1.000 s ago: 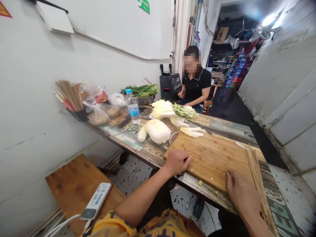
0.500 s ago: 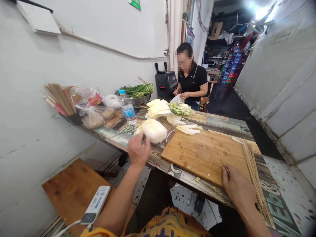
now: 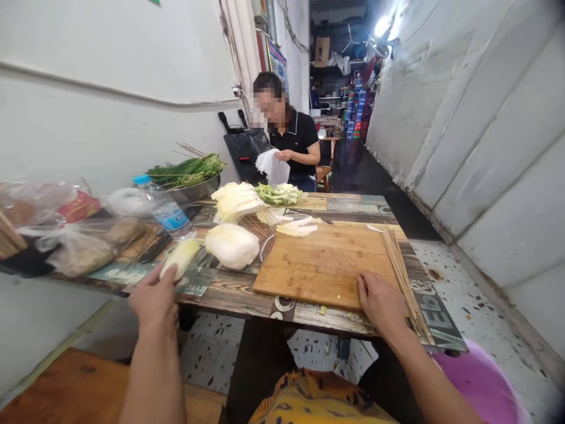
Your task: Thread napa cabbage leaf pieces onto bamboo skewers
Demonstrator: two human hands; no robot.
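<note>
My left hand [image 3: 153, 292] is closed on the near end of a small pale-yellow piece of napa cabbage [image 3: 183, 258], over the table's front left part. To its right rests a large whitish cabbage head [image 3: 232, 245], untouched. In my right hand [image 3: 382, 299], a thin wooden skewer [image 3: 351, 261] is pinched, slanting over the cutting board [image 3: 329, 271]. That hand rests by the board's front right corner. A bundle of skewers [image 3: 399, 271] lies just right of it. Cut cabbage strips [image 3: 299, 226] lie at the board's far left corner.
A water bottle [image 3: 165, 209] and plastic bags [image 3: 83, 247] stand on the left. Behind them is a metal bowl [image 3: 203, 189] of greens. Stacked cabbage leaves [image 3: 236, 200] lie farther back. Across the table sits a person [image 3: 295, 138] holding white netting. A purple tub [image 3: 479, 383] is at lower right.
My left hand has moved away from beside the large cabbage and now holds the small cabbage piece. My view has turned right. The person opposite has raised the white netting.
</note>
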